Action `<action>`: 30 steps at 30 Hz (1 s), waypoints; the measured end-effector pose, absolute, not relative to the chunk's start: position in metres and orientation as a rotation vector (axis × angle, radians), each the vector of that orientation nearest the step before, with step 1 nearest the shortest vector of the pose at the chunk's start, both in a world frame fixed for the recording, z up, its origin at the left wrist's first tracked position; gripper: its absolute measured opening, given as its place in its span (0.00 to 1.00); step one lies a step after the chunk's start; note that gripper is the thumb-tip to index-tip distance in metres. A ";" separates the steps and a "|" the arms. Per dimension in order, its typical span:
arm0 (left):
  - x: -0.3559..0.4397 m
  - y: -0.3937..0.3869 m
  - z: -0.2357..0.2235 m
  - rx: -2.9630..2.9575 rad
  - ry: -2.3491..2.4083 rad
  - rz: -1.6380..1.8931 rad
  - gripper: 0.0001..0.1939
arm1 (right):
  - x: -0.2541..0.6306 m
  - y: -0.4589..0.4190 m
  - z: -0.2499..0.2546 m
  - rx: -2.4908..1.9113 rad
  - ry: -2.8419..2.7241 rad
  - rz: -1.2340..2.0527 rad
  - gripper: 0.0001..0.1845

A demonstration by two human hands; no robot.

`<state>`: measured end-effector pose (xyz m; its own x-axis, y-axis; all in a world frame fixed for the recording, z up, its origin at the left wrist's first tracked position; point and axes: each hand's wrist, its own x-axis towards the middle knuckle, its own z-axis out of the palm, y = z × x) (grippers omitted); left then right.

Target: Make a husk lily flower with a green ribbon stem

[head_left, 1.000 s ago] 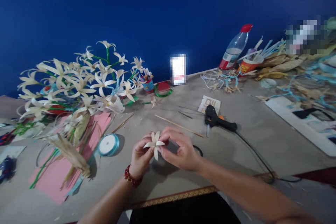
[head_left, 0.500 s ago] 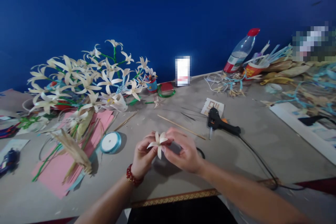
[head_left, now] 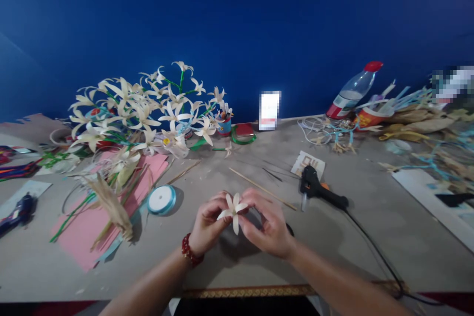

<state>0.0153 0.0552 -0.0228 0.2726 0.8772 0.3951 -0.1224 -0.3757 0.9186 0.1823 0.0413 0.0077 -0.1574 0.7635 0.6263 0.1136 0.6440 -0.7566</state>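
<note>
A cream handmade flower (head_left: 234, 211) with several pointed petals faces up between my two hands, above the near part of the table. My left hand (head_left: 210, 222), with a red bead bracelet (head_left: 190, 250) at the wrist, pinches the flower from the left. From the right, my right hand (head_left: 267, 222) has its thumb and fingers closed at the petals. Whatever lies under the bloom is hidden by the fingers. A thin wooden stick (head_left: 259, 186) lies just beyond my hands. To the left is a spool of light blue ribbon (head_left: 161, 200).
A black glue gun (head_left: 322, 188) lies right, its cord running to the front edge. Many finished flowers (head_left: 148, 113) stand back left. Pink paper (head_left: 79, 237) with dried husks (head_left: 111, 202) lies left. A tilted bottle (head_left: 351, 94) and a lit, blurred screen (head_left: 270, 110) stand against the wall.
The view has shifted, so the table's things appear further right and mostly lower. Both hands keep their hold on the flower, with little visible change in their grip.
</note>
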 end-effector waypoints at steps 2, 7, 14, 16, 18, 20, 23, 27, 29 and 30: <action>0.015 0.056 -0.023 1.570 0.692 1.285 0.11 | 0.183 0.041 0.006 -0.723 -1.666 0.683 0.09; 0.015 0.058 -0.026 1.551 0.609 1.293 0.10 | 0.184 0.041 0.002 -0.706 -1.689 0.678 0.09; 0.013 0.059 -0.025 1.507 0.597 1.215 0.13 | 0.186 0.041 -0.001 -0.703 -1.697 0.716 0.08; 0.012 0.059 -0.023 1.506 0.610 1.193 0.14 | 0.186 0.041 -0.001 -0.693 -1.696 0.737 0.09; 0.012 0.059 -0.023 1.514 0.618 1.190 0.14 | 0.186 0.041 -0.001 -0.681 -1.702 0.741 0.10; 0.011 0.060 -0.024 1.523 0.621 1.189 0.15 | 0.186 0.041 0.000 -0.676 -1.713 0.738 0.11; 0.011 0.060 -0.025 1.537 0.614 1.190 0.16 | 0.186 0.042 0.001 -0.690 -1.711 0.749 0.11; 0.011 0.060 -0.026 1.540 0.621 1.202 0.16 | 0.186 0.042 0.000 -0.696 -1.711 0.759 0.12; 0.011 0.060 -0.026 1.544 0.621 1.226 0.15 | 0.186 0.042 -0.001 -0.705 -1.713 0.769 0.12; 0.010 0.060 -0.025 1.548 0.619 1.241 0.15 | 0.187 0.042 -0.002 -0.712 -1.704 0.771 0.11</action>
